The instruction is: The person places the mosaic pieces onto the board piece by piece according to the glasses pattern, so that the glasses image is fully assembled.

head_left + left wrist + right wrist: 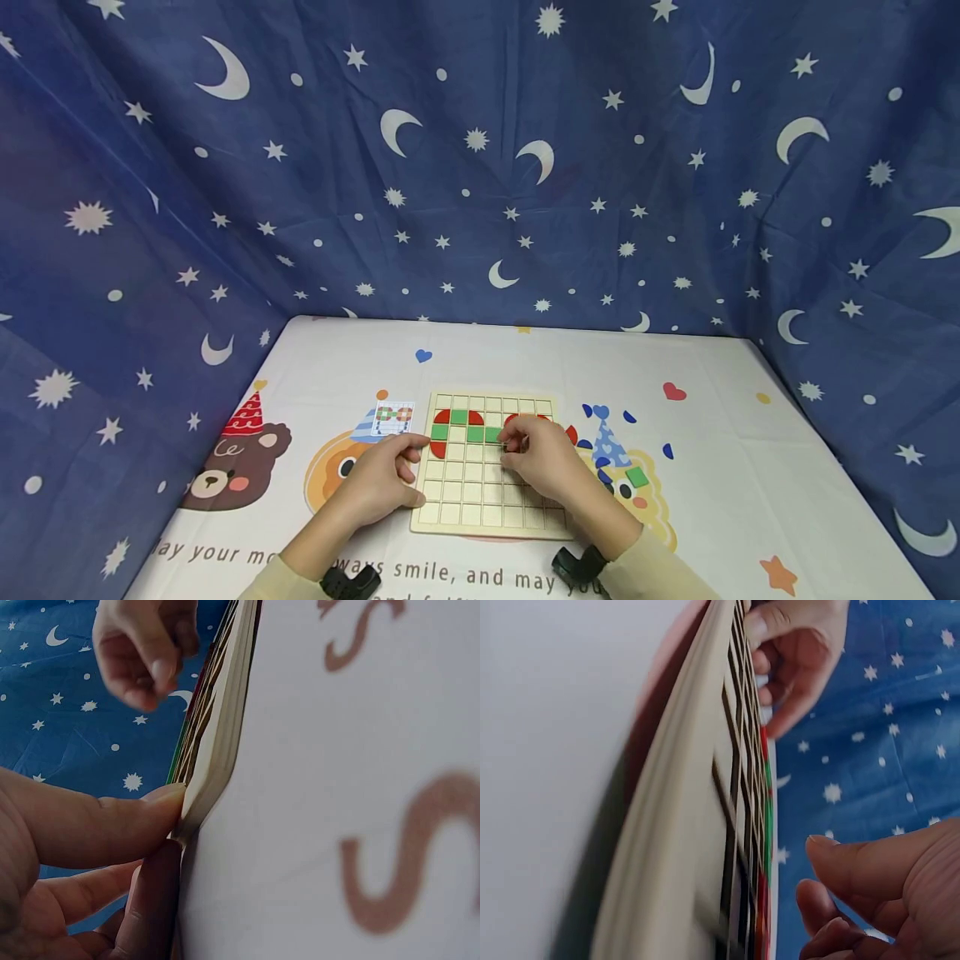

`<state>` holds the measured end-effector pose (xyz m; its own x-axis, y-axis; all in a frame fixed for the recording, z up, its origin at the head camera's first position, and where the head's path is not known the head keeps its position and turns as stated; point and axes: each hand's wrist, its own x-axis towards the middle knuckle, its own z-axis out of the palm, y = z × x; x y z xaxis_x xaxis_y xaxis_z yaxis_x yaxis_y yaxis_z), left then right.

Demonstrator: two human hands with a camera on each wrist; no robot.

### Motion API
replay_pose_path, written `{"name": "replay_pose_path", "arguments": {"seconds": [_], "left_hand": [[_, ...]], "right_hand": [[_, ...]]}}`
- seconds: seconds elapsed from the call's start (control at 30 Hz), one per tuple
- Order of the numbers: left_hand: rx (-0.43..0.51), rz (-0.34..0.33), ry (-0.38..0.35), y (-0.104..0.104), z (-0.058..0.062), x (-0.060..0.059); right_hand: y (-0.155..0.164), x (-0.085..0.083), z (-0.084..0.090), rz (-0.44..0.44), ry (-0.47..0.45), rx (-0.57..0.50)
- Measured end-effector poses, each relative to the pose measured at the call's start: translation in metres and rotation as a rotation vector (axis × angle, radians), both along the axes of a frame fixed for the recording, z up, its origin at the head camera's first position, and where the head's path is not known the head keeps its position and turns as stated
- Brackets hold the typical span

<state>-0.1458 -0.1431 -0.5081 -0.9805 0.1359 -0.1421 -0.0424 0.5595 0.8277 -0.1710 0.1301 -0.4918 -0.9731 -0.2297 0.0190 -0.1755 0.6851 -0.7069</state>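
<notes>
A wooden grid board [487,500] lies on the table with red and green pieces [459,425] in its top rows. My left hand [378,483] holds the board's left edge. Its thumb [112,825] presses against the board's rim [217,750], and its fingers [795,667] curl at the edge. My right hand [543,462] hovers over the board's right half. Its loosely curled fingertips [514,444] come down beside the green row. I see no piece between the right thumb [877,862] and its fingers.
A small pattern card [393,417] lies left of the board's top edge. Loose blue pieces [600,412], a red piece [572,434] and a green square [637,477] lie right of the board. Blue star-print cloth [480,167] walls in the table on three sides.
</notes>
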Motion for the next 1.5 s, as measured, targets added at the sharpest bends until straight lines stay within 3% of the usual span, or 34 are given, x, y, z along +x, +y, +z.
{"name": "replay_pose_path", "arguments": {"seconds": [0.2, 0.57, 0.9, 1.07, 1.3, 1.5], "left_hand": [[0.0, -0.002, 0.001, -0.001, -0.001, 0.0], [0.012, 0.004, -0.003, -0.003, 0.0, 0.001], [0.012, -0.011, 0.0, -0.001, -0.002, 0.003], [0.012, -0.011, 0.005, 0.0, 0.0, 0.003], [0.001, -0.01, 0.01, -0.001, 0.0, 0.002], [0.0, -0.008, 0.008, -0.001, 0.0, 0.001]], "right_hand": [[0.035, 0.006, 0.002, -0.094, -0.091, -0.077], [0.094, 0.019, 0.006, -0.21, -0.163, -0.062], [0.147, 0.034, -0.003, -0.237, -0.179, -0.009], [0.169, 0.033, -0.006, -0.232, -0.186, 0.075], [0.181, 0.027, -0.011, -0.151, -0.168, 0.164], [0.182, 0.024, -0.012, -0.15, -0.157, 0.207]]}}
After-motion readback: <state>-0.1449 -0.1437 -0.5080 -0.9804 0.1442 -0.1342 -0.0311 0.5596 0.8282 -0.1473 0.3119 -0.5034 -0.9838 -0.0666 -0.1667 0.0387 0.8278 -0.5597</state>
